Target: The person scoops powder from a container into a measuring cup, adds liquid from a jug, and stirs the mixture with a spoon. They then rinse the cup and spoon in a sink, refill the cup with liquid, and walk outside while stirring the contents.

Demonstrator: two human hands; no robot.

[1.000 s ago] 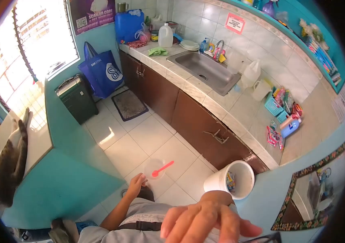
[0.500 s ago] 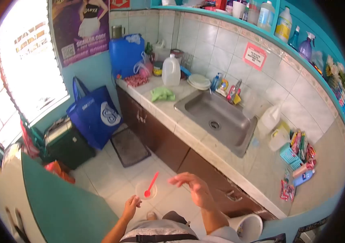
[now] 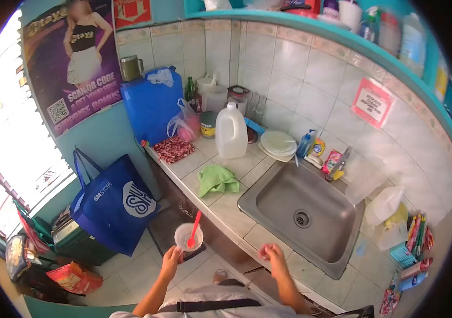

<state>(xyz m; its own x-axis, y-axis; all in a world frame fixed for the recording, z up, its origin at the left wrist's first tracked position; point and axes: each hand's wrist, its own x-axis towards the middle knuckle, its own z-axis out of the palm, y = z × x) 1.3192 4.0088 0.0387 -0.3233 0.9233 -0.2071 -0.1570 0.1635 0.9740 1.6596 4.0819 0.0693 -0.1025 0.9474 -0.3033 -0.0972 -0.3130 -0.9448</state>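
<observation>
Evidently, left hand (image 3: 172, 257) pinches cup (image 3: 181, 233), contents unclear; right hand (image 3: 273, 253) curled, closure indistinct.

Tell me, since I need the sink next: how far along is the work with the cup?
Done: the spoon sits in the cup. In hand: the left hand holds it, not over the sink. Left, probably: setting it down; further steps can't be told.

A round, translucent whitish plastic cup (image 3: 184, 242) is held by its near side in the left grip (image 3: 175, 255), open mouth up. A bright pink-red plastic spoon (image 3: 195, 228) leans in it, bowl end inside, handle rising past the rim, away from the grip.
</observation>
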